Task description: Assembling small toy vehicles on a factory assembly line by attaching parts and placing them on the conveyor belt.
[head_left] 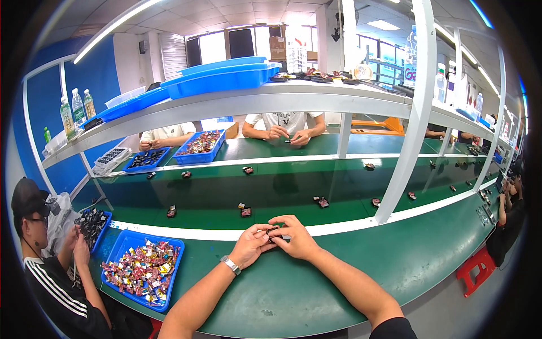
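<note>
Over my feed I make out dark lettering across the pale T-shirt (284, 120) of the person on the far side. Three bottles (77, 105) at the left end of the upper shelf (316, 101) bear labels too small for me to read; pink lettering marks the large bottle (410, 65) beside the white post (419, 121).

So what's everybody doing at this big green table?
The person wearing the camera holds a small dark part between the fingertips of the left hand and right hand, above the green table. To the left sits a blue tray full of small, mostly reddish pieces. Across the table, a person in a white shirt also has both hands at something small and dark.
</note>
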A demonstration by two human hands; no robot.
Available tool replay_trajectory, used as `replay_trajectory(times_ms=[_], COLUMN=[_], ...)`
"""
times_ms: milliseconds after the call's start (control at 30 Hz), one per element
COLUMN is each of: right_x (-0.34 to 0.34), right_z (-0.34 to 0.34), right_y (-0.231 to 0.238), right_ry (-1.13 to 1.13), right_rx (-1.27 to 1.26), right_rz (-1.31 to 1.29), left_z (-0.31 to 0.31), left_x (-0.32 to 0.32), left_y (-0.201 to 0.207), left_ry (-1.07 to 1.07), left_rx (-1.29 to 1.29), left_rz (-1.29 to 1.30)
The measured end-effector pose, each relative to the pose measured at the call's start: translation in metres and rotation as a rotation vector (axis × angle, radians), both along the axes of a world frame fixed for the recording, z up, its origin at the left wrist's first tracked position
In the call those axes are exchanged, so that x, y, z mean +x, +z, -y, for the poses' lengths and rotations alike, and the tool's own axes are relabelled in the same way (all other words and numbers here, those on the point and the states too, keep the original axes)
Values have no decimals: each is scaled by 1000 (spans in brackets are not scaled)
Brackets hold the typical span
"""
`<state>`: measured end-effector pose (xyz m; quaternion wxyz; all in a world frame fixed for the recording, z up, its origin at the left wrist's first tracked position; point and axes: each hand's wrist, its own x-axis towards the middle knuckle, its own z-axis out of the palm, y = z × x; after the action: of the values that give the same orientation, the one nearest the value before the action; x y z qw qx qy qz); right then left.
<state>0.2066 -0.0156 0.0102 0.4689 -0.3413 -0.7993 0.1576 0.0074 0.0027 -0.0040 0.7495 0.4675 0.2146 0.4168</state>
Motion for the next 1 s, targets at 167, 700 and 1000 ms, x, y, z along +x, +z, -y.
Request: replay_trajectory(times_ms=[167, 700, 1000], right_x=[-4, -9, -9], right_z=[6, 7, 10], right_y=[5, 5, 10], right_ry=[14, -31, -99], right_rx=[13, 159, 270], right_rz=[-13, -81, -69], left_z=[-2, 1, -1], left_x=[-3, 0, -1], left_y=[-2, -1, -2], left_ry=[1, -20, -22], left_rx=[30, 24, 36], left_rz=[29, 94, 108])
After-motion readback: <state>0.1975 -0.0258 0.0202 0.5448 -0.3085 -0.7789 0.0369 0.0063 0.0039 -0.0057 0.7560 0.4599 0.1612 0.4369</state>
